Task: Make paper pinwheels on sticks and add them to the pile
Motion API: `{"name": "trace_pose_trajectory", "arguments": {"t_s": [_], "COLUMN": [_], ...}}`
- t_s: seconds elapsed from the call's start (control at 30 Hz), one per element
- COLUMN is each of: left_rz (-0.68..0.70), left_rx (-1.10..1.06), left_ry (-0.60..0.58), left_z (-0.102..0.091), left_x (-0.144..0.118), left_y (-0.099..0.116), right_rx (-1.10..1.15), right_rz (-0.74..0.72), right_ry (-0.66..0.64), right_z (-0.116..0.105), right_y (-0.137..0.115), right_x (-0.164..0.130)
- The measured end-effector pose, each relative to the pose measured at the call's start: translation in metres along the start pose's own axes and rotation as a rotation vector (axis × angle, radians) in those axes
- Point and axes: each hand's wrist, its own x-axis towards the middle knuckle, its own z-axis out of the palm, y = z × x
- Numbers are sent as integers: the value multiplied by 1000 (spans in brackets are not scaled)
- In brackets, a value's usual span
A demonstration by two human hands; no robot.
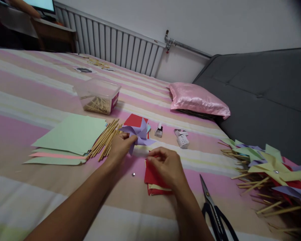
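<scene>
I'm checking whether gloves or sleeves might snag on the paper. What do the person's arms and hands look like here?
Both forearms are bare, with no sleeves in view. The left hand and right hand wear no gloves; no rings, watch or bracelets show. Fingers are bare too.

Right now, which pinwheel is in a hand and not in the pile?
The purple pinwheel. The left hand pinches it over the bed, by the sticks. The others lie heaped at the right edge, on sticks, touched by no hand.

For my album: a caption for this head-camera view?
Left hand holds a purple paper pinwheel; right hand rests on red paper.
</scene>
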Motion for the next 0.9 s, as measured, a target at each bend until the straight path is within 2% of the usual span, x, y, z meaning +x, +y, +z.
{"name": "trace_pose_trajectory", "arguments": {"t_s": [0.07,0.13,0.27,0.43,0.6,0.9], "left_rz": [-1,-16,-66,-80,-80,-49], "left_rx": [6,7,-44,-81,-86,-64], "left_ry": [22,28,-8,-44,-50,-41], "left_z": [0,1,3,3,3,4], "left_x": [-2,-4,-7,-5,-5,-5], "left_y": [3,5,7,1,1,0], "right_rx": [-169,-360,-660,-852,-858,-734], "right_rz": [-64,-130,-149,-232,-334,-251], "right_ry": [-181,-300,-359,-341,-326,-344], "right_z": [7,16,35,47,47,48], "right_y": [-4,-8,-7,0,3,6], "right_x": [-7,-14,-21,-21,-21,-19]}}
